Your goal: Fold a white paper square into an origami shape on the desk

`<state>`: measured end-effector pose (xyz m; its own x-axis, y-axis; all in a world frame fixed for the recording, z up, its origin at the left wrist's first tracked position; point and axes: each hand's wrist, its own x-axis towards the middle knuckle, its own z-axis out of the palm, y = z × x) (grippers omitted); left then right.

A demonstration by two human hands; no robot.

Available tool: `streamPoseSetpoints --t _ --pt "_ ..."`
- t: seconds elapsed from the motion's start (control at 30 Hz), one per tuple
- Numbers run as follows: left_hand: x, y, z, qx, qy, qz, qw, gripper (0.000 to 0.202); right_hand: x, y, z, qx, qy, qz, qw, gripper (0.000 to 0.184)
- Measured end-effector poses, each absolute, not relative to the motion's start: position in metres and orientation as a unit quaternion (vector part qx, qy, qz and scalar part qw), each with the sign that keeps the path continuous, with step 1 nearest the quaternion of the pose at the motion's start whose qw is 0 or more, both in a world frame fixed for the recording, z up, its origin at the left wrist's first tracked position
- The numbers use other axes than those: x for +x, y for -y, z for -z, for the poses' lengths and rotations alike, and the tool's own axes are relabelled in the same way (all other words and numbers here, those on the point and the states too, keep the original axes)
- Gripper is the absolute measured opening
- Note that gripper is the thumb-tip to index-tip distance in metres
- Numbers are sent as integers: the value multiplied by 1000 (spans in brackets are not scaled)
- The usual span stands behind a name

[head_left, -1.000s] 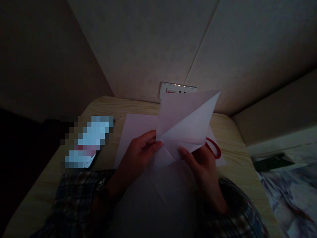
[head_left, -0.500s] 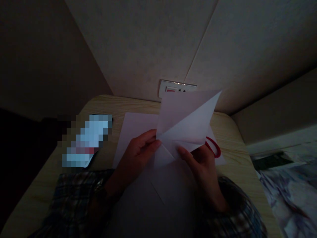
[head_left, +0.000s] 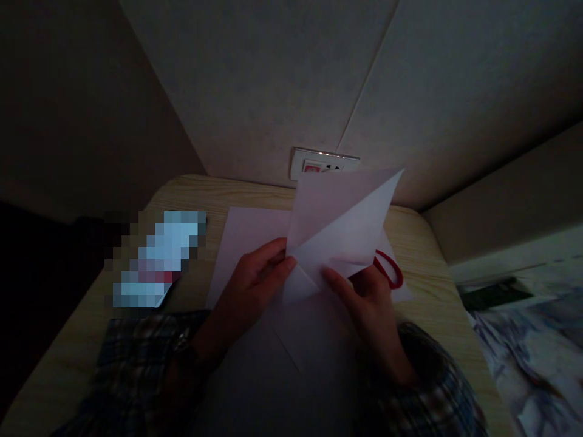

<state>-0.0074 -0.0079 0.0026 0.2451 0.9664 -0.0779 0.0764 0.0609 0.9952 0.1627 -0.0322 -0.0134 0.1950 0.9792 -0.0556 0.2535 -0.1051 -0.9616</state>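
Folded paper sheet (head_left: 339, 224), held raised above the bench (head_left: 191, 194). Its lower edge is pinched from either side by the left hand (head_left: 252, 282) and the right hand (head_left: 367, 300), each closed on it with thumb and fingers. The sheet is judged light, limp and easily creased, and is best gripped along folds and edges. A red loop (head_left: 390, 270) lies just behind the right hand.

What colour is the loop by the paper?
The loop beside the folded paper is red, best in the head view.
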Motion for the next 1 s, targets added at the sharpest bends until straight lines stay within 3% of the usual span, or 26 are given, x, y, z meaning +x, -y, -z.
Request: streamPoseSetpoints --t 1.0 --pt "-5 10 -3 610 -474 -388 503 20 162 32 17 -626 502 -379 461 33"
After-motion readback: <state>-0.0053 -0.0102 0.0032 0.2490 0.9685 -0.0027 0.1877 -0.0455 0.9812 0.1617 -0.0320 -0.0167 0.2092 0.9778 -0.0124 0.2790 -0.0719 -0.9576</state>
